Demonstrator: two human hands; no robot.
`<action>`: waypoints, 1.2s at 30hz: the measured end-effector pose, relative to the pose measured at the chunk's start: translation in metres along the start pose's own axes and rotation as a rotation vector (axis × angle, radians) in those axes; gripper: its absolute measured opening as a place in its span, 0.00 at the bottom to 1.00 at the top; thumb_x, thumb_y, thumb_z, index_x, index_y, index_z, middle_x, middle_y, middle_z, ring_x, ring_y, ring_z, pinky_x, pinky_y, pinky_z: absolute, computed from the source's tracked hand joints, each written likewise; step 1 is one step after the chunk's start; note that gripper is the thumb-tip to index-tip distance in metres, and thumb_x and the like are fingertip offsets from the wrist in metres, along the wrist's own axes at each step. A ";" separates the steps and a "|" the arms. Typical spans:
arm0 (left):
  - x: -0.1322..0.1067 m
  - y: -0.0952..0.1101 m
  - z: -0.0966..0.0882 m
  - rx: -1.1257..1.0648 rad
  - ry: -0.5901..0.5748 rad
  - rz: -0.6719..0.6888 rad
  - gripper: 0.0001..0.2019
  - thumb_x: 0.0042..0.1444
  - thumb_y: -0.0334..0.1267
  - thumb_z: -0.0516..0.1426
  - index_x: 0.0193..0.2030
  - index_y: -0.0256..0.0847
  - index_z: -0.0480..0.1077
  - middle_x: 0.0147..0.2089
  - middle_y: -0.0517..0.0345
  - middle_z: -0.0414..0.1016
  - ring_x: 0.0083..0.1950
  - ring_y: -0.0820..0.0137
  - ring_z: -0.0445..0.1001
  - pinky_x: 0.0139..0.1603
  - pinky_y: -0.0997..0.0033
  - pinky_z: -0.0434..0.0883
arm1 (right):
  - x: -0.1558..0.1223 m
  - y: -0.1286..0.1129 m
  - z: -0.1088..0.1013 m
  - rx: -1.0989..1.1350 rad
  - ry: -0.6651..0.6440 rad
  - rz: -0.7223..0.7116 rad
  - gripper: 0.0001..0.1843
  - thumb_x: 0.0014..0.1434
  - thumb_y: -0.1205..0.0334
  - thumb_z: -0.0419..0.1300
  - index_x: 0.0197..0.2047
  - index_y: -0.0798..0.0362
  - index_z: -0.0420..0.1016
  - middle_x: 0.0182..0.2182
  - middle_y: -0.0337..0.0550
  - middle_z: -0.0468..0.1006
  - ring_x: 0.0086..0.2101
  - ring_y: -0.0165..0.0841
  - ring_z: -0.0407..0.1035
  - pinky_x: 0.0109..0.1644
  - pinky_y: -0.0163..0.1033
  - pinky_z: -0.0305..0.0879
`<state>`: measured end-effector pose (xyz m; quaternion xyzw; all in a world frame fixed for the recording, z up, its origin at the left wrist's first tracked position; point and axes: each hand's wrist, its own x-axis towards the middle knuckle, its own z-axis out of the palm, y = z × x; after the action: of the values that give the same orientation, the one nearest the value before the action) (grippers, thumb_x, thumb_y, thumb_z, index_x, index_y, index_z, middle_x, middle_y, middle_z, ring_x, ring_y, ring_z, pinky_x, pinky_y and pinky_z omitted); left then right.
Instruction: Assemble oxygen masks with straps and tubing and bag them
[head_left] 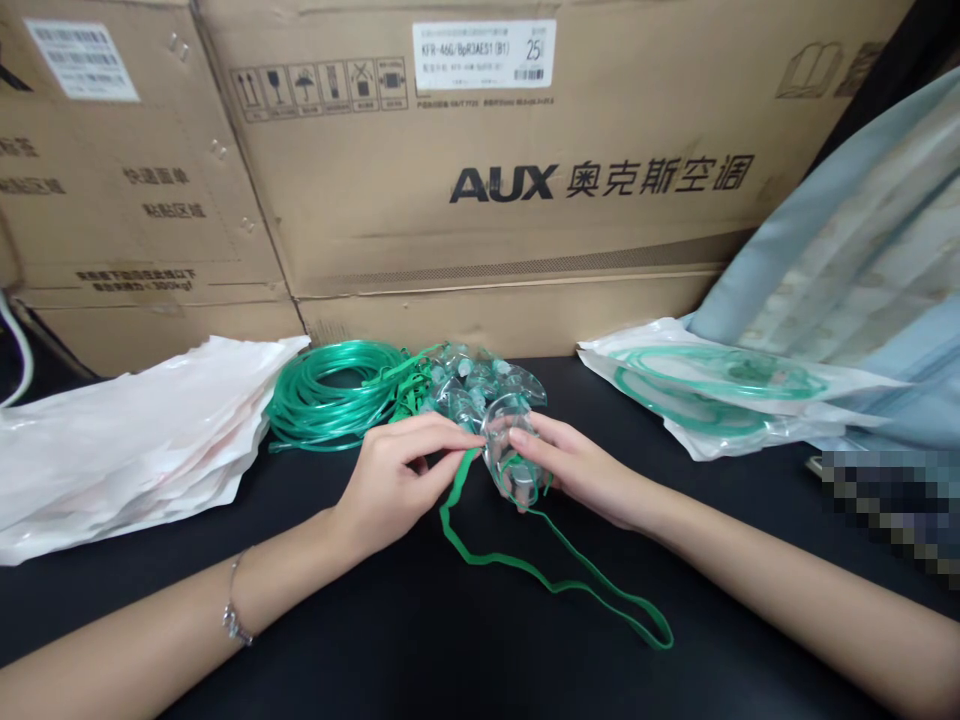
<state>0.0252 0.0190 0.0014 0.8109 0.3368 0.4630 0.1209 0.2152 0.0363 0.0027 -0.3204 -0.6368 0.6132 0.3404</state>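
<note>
My right hand (581,468) is wrapped around a clear plastic oxygen mask (498,432), thumb on its near side. At the mask's left edge, the thumb and forefinger of my left hand (405,475) pinch one end of its green elastic strap (517,564). From there the strap hangs in a long loop over the black tabletop (420,630) and runs back up to the mask. The exact spot under my left fingertips is hidden. Just behind my hands lie several more clear masks (525,382) in a heap, beside bunched green straps (411,393).
Coiled green tubing (330,400) lies left of the heap. White packets (135,430) are stacked at the left. Clear-fronted packets with green tubing (720,375) rest at the right, near a pale blue cloth (847,210). A large cardboard box (480,240) stands behind.
</note>
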 end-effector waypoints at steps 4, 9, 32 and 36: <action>0.000 -0.003 0.000 0.041 0.014 0.051 0.08 0.53 0.28 0.54 0.34 0.36 0.75 0.31 0.53 0.77 0.32 0.71 0.74 0.30 0.76 0.70 | 0.000 0.001 -0.001 0.009 -0.009 0.005 0.17 0.54 0.49 0.57 0.37 0.54 0.65 0.26 0.38 0.70 0.25 0.27 0.68 0.24 0.32 0.67; 0.000 -0.005 -0.002 0.304 0.005 0.297 0.09 0.55 0.28 0.53 0.36 0.37 0.74 0.32 0.55 0.77 0.32 0.72 0.73 0.33 0.74 0.71 | -0.001 0.000 0.003 0.065 -0.002 0.037 0.15 0.53 0.51 0.58 0.35 0.55 0.65 0.24 0.36 0.69 0.22 0.25 0.66 0.24 0.31 0.65; 0.014 0.022 0.000 -0.446 -0.258 -0.705 0.08 0.46 0.35 0.56 0.21 0.36 0.64 0.17 0.66 0.62 0.20 0.80 0.58 0.21 0.79 0.58 | -0.003 -0.003 0.005 -0.002 0.011 -0.028 0.14 0.53 0.52 0.58 0.35 0.53 0.65 0.25 0.36 0.69 0.24 0.26 0.65 0.26 0.33 0.62; 0.016 0.019 -0.005 -0.386 -0.317 -0.637 0.10 0.43 0.34 0.58 0.18 0.36 0.61 0.16 0.69 0.56 0.18 0.81 0.55 0.19 0.80 0.54 | -0.004 -0.002 0.006 -0.087 -0.040 -0.072 0.12 0.53 0.53 0.58 0.36 0.53 0.66 0.25 0.35 0.68 0.25 0.26 0.64 0.28 0.33 0.62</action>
<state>0.0349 0.0148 0.0244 0.6897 0.4553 0.3263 0.4589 0.2122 0.0293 0.0041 -0.2993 -0.6808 0.5785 0.3352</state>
